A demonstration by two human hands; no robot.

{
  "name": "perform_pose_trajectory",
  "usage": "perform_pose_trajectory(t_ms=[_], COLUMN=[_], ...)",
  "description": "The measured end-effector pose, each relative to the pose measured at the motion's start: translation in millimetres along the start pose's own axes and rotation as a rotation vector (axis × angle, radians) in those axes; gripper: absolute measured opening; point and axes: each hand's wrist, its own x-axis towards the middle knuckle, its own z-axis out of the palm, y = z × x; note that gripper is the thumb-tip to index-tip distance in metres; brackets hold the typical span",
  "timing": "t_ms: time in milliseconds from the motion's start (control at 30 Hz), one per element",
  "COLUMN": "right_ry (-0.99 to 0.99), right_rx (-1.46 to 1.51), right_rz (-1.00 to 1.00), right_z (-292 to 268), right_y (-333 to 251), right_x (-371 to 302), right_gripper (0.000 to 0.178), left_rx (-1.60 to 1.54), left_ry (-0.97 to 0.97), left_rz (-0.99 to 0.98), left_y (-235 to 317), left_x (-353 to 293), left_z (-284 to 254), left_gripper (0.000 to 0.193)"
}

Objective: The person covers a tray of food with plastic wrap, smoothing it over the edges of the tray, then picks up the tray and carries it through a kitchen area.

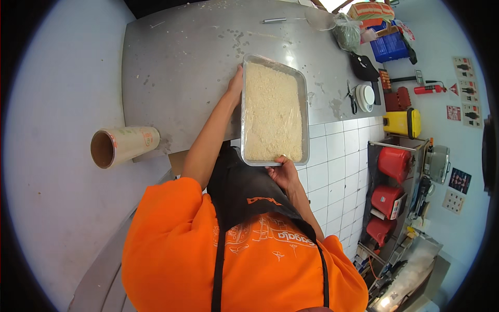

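A rectangular metal tray (306, 125) spans the table's front edge, its near end out past the table. Pale, crumbly stuff (273, 112) fills it, and shiny clear plastic film seems to lie over the top. My left hand (237, 86) grips the tray's left side, fingers hidden beneath or behind the rim. At the near edge, my right hand (285, 172) is closed on the rim with the thumb on top. A large roll of clear film (127, 145) on a cardboard core lies to the left, at the table's corner.
The steel table (182, 67) carries a strainer (319, 20), scissors (352, 99), a white kitchen scale (365, 98) and a bag (347, 32) at its right. White floor tiles (335, 171) lie beyond its front edge. Red bins (385, 202) stand on a rack at right.
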Motion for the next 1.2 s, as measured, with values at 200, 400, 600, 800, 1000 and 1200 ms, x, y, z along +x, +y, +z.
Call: perform_pose_trajectory(t_ms=[200, 400, 600, 800, 1000, 1200], right_ry=[-0.046, -0.064, -0.055, -0.12, -0.072, 0.156], right_rx=[0.07, 0.204, 0.256, 0.358, 0.353, 0.253], right_rz=[-0.051, -0.177, -0.416, -0.525, -0.548, -0.689], right_z=[-5.5, -2.4, 16.7, 6.8, -26.3, -144.8], right_y=[8.1, 10.8, -7.6, -16.2, -19.4, -24.9], right_x=[-13.9, -23.5, -31.9, -44.6, -86.2, -117.2], right_gripper=[0.041, 0.044, 0.054, 0.052, 0.052, 0.024], left_rx=[0.034, 0.181, -0.258, -0.315, -0.058, -0.073], left_ry=[-0.013, -0.294, -0.323, -0.353, -0.486, -0.603], left_rz=[0.006, -0.034, -0.504, -0.473, -0.39, -0.253], left_y=[17.4, -18.9, -41.5, -51.5, -51.9, -50.3], left_x=[-12.0, -65.3, -188.0, -191.2, -145.7, -115.8], left_z=[35.6, 40.8, 27.7, 73.7, 136.4, 220.5], left_gripper=[0.064, 0.061, 0.059, 0.047, 0.044, 0.051])
